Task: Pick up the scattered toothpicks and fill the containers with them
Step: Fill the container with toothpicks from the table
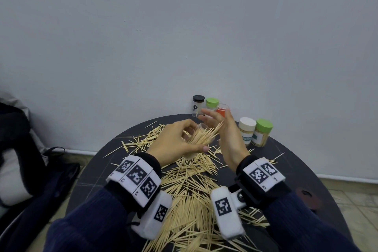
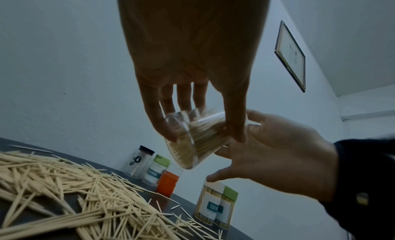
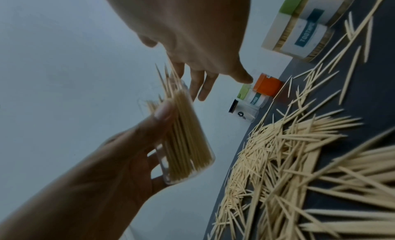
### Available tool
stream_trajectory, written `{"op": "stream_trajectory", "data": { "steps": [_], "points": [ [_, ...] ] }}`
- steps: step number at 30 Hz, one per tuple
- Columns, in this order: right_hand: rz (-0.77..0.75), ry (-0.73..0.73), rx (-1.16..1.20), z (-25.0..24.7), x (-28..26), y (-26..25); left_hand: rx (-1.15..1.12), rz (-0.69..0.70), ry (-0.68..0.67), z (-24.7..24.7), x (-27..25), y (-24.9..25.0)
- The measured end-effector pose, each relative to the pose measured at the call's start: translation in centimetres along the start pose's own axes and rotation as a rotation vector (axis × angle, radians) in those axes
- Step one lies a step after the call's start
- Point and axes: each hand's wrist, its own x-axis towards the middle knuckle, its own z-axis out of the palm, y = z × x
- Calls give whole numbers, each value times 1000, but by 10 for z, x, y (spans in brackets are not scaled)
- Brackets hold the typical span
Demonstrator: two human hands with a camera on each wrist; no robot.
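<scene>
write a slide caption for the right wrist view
Left hand grips a clear container packed with toothpicks; open right hand at its mouth.

Left hand raised, fingers and thumb curled in a grip, right hand beside it, fingers straight, palm facing left

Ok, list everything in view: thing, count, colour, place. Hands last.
clear jar: one, clear, tilted, packed with toothpicks, in the left hand
loose toothpicks: many, pale wood, strewn over the table
table: one, round, black
black-lidded jar: one, clear, far edge
green-lidded jars: two, one far edge, one right
orange container: one, far edge
white-lidded jar: one, right
picture frame: one, dark, wall
left hand: grips the clear jar
right hand: fingers straight, at the jar's mouth
</scene>
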Motion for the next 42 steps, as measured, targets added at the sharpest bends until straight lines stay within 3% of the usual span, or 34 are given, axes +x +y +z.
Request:
{"op": "stream_trajectory", "data": {
  "steps": [8,16,31,42],
  "points": [
    [-21,-71,-159,7,-4,10,9,-17,5,-1,-1,0],
    [44,-52,-66,9,-1,13,-5,-31,57,-4,1,-1],
    [76,-118,-219,11,0,21,67,-13,148,-5,3,-8],
    [93,-133,-196,9,1,23,131,56,85,-6,3,-5]
  ]
}}
